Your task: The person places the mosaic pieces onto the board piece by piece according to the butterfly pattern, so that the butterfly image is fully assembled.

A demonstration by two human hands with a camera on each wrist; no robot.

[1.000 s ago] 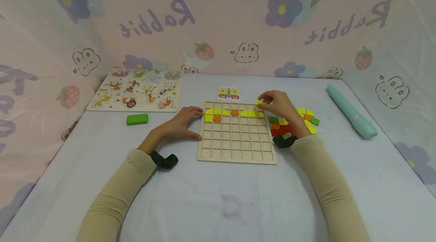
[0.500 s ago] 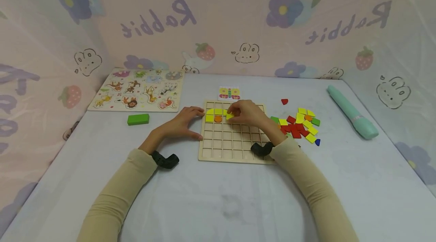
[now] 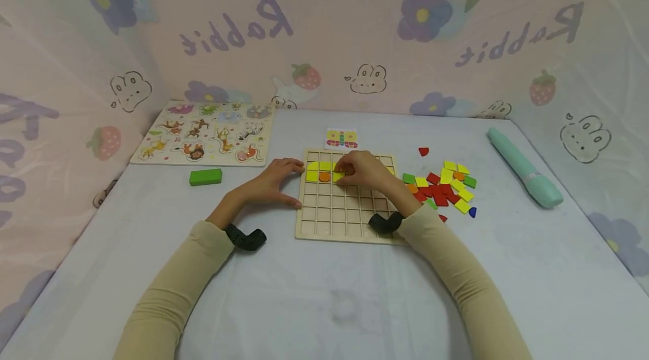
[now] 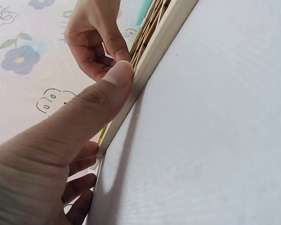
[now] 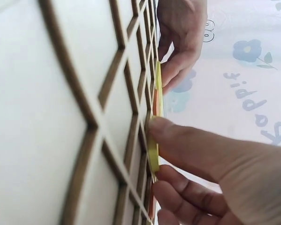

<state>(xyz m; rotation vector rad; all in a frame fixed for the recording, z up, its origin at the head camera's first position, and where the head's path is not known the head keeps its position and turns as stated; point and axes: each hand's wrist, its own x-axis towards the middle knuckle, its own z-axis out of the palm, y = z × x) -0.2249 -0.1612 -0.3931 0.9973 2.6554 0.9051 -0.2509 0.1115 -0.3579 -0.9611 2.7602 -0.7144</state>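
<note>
A wooden grid board lies on the table, with yellow tiles and an orange round tile in its upper rows. My left hand rests at the board's left edge, thumb and fingers spread along it. With thumb and fingers, my right hand pinches a yellow tile at a cell just right of the orange one. In the right wrist view the tile sits under the thumb, against the grid ribs. My right hand hides part of the upper rows.
Loose red, yellow, green and orange tiles lie right of the board. A butterfly pattern card is behind it. An animal puzzle board and a green block stand left; a mint-coloured wand lies far right.
My right hand has moved left from the board's upper right corner with the yellow tile, then lowered it onto a cell beside the orange round tile. My left hand has stayed put.
</note>
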